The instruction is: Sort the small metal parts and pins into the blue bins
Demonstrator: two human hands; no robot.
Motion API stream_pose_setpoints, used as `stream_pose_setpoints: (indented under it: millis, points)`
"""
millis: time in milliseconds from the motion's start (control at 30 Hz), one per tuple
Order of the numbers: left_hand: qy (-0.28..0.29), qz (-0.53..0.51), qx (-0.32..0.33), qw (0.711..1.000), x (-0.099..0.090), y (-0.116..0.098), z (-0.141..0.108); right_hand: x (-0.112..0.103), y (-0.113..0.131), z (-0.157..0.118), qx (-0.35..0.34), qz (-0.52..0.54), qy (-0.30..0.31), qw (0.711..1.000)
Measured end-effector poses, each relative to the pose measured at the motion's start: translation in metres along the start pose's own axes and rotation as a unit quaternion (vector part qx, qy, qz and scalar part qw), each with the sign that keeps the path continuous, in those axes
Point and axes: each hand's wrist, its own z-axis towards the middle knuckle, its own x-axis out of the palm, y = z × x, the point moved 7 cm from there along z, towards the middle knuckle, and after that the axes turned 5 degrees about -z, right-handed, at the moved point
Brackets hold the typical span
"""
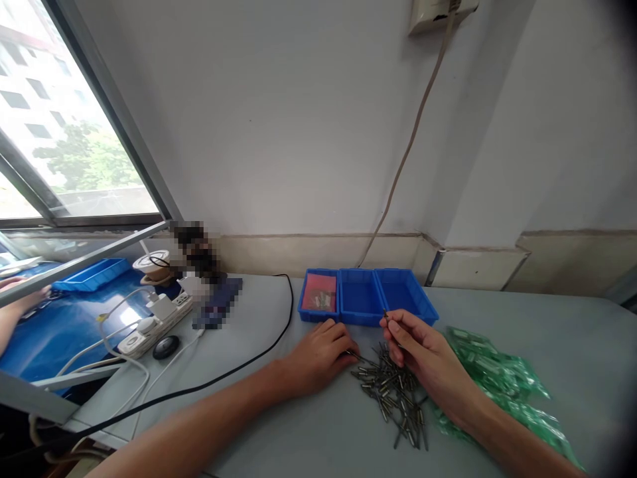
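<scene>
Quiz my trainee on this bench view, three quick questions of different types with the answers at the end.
1. True or false: the green plastic bags lie to the right of the heap of slender metal pieces.
2. Which of the three blue compartments has a pink sheet in it? A left, B middle, C right.
3. Fill in: the person's own ____ hand is nearer the bags.

Key: 1 true; 2 A; 3 right hand.

A bright window (pixel 74 139) is glowing at the far left. A pale wall (pixel 279 126) is rising beyond a grey table (pixel 303 438), a cream band (pixel 313 253) lining the wall's foot.
</scene>
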Motion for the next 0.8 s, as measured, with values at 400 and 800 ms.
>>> stream_pose_setpoints:
  millis: [400, 800]
  points:
    - [0.005, 0.021, -0.005, 1.000, -0.001, -0.002, 0.001, 0.000, 0.005, 0.001, -0.040, -0.154, 0.016, 0.987]
    - [-0.002, 0.028, 0.005, 1.000, -0.002, -0.004, 0.001, 0.004, -0.002, 0.000, 0.006, -0.079, 0.044, 0.996]
